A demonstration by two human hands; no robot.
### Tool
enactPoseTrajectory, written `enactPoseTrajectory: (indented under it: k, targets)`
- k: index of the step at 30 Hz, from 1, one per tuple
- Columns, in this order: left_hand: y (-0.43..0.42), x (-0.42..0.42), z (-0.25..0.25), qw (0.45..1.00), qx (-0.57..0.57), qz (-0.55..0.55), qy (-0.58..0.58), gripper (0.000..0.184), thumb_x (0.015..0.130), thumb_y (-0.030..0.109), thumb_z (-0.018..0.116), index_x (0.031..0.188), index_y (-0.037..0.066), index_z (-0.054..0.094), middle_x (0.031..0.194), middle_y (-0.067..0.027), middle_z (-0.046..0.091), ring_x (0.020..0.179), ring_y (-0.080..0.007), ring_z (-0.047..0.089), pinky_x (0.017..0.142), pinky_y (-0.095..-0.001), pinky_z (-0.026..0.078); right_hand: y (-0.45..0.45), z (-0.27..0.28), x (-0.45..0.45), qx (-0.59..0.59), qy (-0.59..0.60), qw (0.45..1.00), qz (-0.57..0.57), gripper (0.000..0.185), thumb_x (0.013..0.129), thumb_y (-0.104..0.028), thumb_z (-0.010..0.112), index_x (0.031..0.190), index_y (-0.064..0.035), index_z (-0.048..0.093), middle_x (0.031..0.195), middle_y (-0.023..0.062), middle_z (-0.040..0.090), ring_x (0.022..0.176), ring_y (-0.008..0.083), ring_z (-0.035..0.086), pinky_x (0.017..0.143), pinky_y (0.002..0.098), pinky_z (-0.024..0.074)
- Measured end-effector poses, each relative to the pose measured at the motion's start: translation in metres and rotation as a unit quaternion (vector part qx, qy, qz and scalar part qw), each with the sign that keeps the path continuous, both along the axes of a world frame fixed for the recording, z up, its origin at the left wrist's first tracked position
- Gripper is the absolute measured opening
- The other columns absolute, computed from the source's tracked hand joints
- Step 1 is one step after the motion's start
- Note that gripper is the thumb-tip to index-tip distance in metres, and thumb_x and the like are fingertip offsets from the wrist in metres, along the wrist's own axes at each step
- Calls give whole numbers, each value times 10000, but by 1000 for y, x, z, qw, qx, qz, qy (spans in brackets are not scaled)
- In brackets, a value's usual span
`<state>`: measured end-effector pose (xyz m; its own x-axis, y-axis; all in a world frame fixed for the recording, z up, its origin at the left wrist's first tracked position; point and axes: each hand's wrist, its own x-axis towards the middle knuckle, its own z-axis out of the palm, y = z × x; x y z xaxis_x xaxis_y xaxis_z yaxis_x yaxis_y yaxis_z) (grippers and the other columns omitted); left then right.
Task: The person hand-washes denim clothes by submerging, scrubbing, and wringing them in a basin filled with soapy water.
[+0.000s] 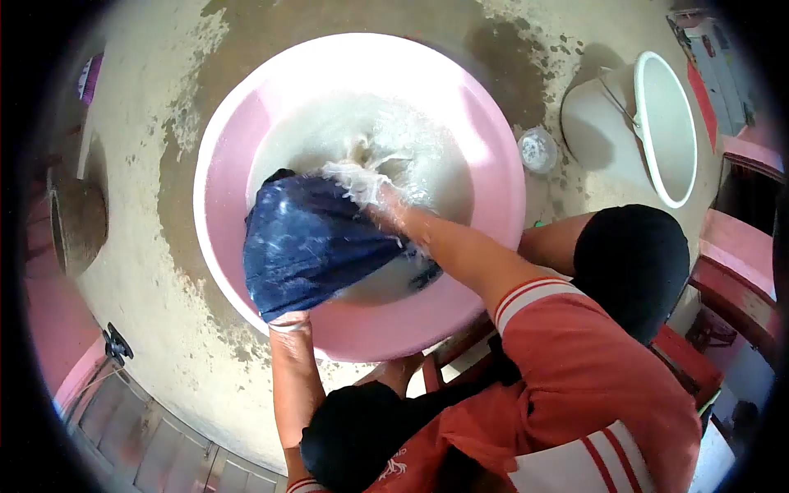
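A wet dark blue garment is spread over the left side of a large pink basin. My left hand goes under the garment's lower edge, with only the wrist and its pale band showing, so its fingers are hidden. My right hand is at the garment's upper right edge, coated in white suds and smeared by motion. I cannot make out how its fingers are placed. Cloudy, foamy water splashes just above it, and part of the dark cloth lies in the water below my right forearm.
Right of the basin, a white bucket lies tipped on its side near a small clear container with white contents. On the far left is a dark round vessel. A black object is at lower left. The concrete floor is partly wet.
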<state>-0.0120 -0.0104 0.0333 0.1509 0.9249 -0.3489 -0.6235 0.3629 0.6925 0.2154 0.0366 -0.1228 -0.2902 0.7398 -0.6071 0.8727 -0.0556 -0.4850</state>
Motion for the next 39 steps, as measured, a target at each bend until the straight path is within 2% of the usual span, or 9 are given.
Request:
enactPoseTrajectory:
  k: [5,9,10,11,16,20,23,24,39]
  targets:
    - [-26,-18,-25,984,-39,-3,-174,469,1005,330,300,1386,58,345,1417,-119,392,1267,-278,401,1098,-392,302,3,-60,31,-5,34,999,22,325,833,-252,537,1085,-57,600,1086,184,610,986,279,594,810,390,471]
    - [-5,-4,-6,984,-15,-37,172,440,961,263,389,1333,28,393,1328,-123,457,1188,-252,451,1028,-356,357,6,-63,27,60,-13,995,73,316,807,-280,569,1031,-69,640,1052,184,624,965,280,608,767,384,487]
    - [6,8,13,971,35,-68,225,424,951,235,404,1316,18,409,1299,-123,478,1161,-246,468,1008,-348,372,48,76,8,-45,-120,992,21,301,770,-239,578,1021,-86,641,1075,151,604,1008,306,574,852,404,450]
    - [20,23,34,947,93,-104,290,409,941,206,419,1299,8,424,1270,-122,498,1134,-240,485,987,-340,386,17,81,9,351,11,928,-129,327,752,-193,571,1053,-77,623,1112,137,588,1084,336,524,944,429,388]
    - [70,78,125,774,297,-220,514,341,891,66,494,1214,-44,500,1127,-121,600,999,-213,571,885,-302,460,-54,133,1,286,309,904,-81,574,794,-236,605,1300,-33,426,1229,221,486,1146,392,463,1000,472,333]
    - [54,63,104,868,229,-123,423,332,840,64,549,1152,-45,563,1118,-132,607,966,-218,583,872,-317,459,-59,187,-26,339,267,901,-48,744,689,-260,728,1319,-47,393,1311,170,400,1209,340,406,1018,459,332]
    - [45,47,95,625,360,-185,668,290,833,74,550,1104,-16,602,1098,-135,618,962,-251,590,874,-330,457,-56,195,-44,272,301,910,-80,442,727,-161,675,1112,-58,484,1079,161,536,1019,340,534,879,450,433]
    - [36,42,83,741,292,-101,597,256,818,87,549,1050,12,628,1060,-138,628,983,-289,584,899,-346,442,-52,190,-47,272,304,910,-76,309,740,-128,643,995,-60,482,942,142,574,866,348,583,749,451,473]
    - [57,112,172,586,465,-288,598,210,752,80,689,951,28,651,868,-78,673,825,-235,603,837,-328,445,-25,308,-4,213,461,859,-67,147,789,-211,654,761,-100,561,715,90,623,670,276,634,620,378,490]
